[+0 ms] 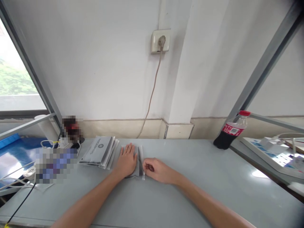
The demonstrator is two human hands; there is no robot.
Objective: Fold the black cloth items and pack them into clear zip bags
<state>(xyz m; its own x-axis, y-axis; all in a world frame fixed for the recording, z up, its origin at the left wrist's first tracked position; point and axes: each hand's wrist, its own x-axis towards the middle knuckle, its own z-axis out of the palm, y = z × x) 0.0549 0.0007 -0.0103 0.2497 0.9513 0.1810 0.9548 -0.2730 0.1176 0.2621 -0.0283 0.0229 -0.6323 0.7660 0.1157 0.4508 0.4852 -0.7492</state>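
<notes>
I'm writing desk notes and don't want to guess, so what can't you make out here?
All in the head view:
- Gray packet's middle: under the left hand.
- Right hand's grip, if any: fingertips curled from sight.
- Stack's lower fronts: covered by the top packet.
- Objects at left: pixelated.
- Bottle's fine print: too small.

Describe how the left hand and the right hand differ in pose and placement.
The left hand lies flat, palm down, while the right hand is curled. The left hand rests on top of the grey packet; the right hand is at its clear edge, though whether it grips that edge is unclear. Both are bare.
</notes>
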